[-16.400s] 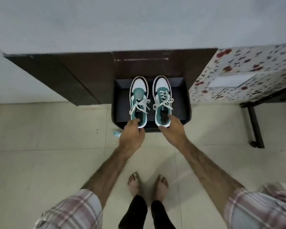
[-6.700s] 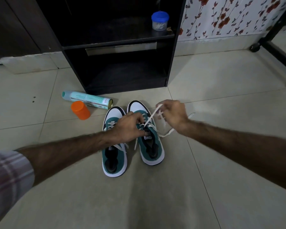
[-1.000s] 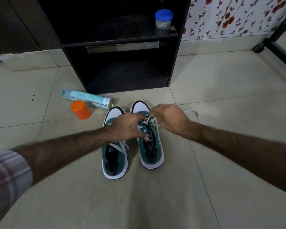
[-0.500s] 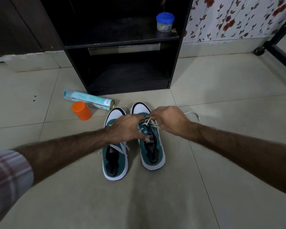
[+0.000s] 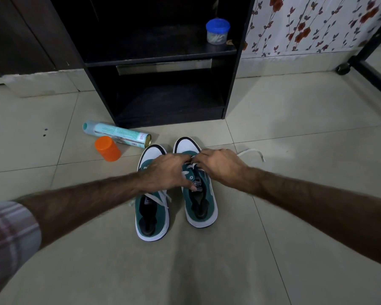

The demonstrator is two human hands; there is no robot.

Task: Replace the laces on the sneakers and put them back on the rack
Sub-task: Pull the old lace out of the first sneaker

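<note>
Two green-and-white sneakers stand side by side on the tiled floor, toes toward the black rack (image 5: 231, 84). The left sneaker (image 5: 152, 219) has its white lace in place. Both hands work over the front of the right sneaker (image 5: 200, 205). My left hand (image 5: 165, 172) presses on its tongue and eyelets, fingers bent down. My right hand (image 5: 220, 166) pinches its white lace (image 5: 253, 153) near the toe, and the loose end trails right across the floor. The fingertips hide the lace's upper rows.
A teal spray can (image 5: 117, 134) lies on the floor left of the sneakers, an orange cap (image 5: 107, 148) beside it. A blue-lidded jar (image 5: 217, 30) stands on the rack's middle shelf. A black wheeled frame (image 5: 365, 67) stands at right, before floral wallpaper.
Both hands have edged forward toward the toe of the right sneaker. The loose lace end still lies to the right. The sneakers stay where they were.
</note>
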